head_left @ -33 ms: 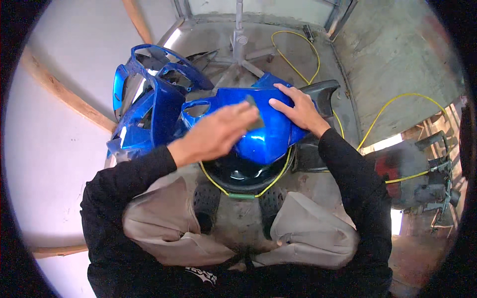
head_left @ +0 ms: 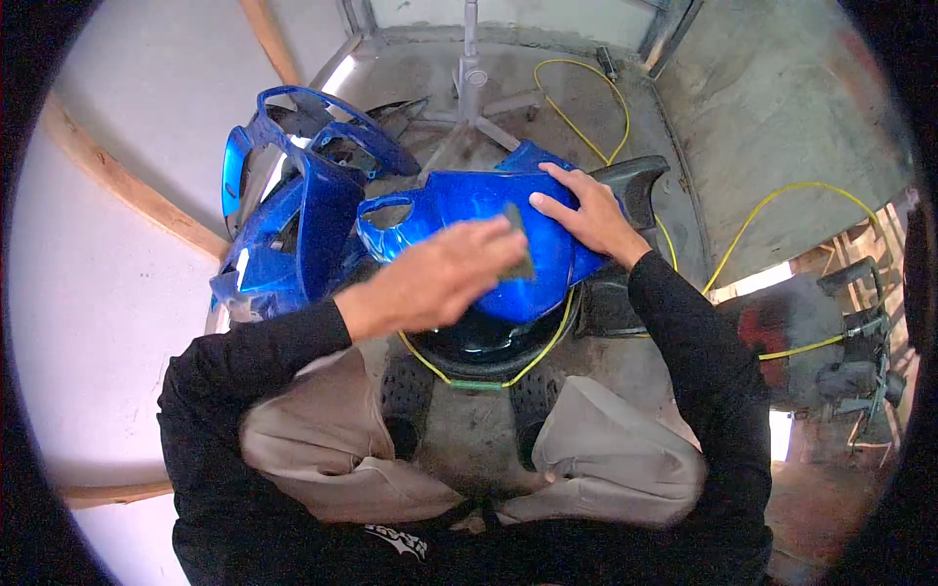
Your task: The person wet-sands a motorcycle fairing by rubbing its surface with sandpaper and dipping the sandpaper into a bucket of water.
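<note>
A glossy blue plastic body panel [head_left: 467,199], like a motor scooter fairing, lies in front of my knees on a round black support [head_left: 469,339]. My left hand [head_left: 440,273], somewhat blurred, presses a thin dark green scouring pad [head_left: 519,244] against the middle of the panel. Its fingers are closed over the pad and hide part of it. Across the panel's right upper side rests my right hand [head_left: 594,217], fingers stretched out and thumb apart, with the palm toward the surface. An oval opening [head_left: 388,214] shows at the panel's left end.
More blue fairing parts [head_left: 322,210] stand close by on the left. Behind is a grey metal stand [head_left: 471,93]. A yellow hose [head_left: 625,112] curves over the floor toward a dark machine [head_left: 796,322] on the right. A black plastic part [head_left: 635,186] lies beyond my right hand.
My left hand has slid a little to the right and toward me across the blue panel, with the scouring pad under its fingers. My right hand stays in place.
</note>
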{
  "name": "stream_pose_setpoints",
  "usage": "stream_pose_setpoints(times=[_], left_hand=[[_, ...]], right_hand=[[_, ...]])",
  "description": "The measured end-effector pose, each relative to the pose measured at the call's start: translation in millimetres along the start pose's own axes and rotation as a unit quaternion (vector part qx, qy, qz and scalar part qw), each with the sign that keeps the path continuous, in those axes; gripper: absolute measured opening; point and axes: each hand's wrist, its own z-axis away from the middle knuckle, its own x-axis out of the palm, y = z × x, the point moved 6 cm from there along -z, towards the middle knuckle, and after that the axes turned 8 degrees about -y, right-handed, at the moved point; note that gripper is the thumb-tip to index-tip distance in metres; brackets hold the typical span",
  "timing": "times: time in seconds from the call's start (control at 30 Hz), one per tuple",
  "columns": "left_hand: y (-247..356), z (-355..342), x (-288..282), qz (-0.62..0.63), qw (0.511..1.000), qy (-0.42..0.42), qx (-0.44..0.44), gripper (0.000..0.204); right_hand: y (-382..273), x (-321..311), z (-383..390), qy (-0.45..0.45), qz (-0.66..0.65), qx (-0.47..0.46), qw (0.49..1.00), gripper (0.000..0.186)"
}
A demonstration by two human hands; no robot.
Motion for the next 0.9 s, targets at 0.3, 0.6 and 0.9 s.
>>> stream_pose_setpoints(times=[0.3,0.6,0.9], left_hand=[[-45.2,-3.5,-17.9,0.004,0.996,0.021,-0.086,0.054],[-47.9,-6.4,-20.4,0.004,0.995,0.024,-0.093,0.048],[-20.2,-4.0,-10.7,0.016,0.999,-0.020,-0.033,0.057]], right_hand=[[-7.9,-3.8,-1.8,0.010,-0.010,-0.014,1.000,0.081],[-9.9,-4.8,-0.7,0.005,-0.002,-0.014,1.000,0.082],[-9.0,-2.1,2.3,0.003,-0.010,-0.013,1.000,0.082]])
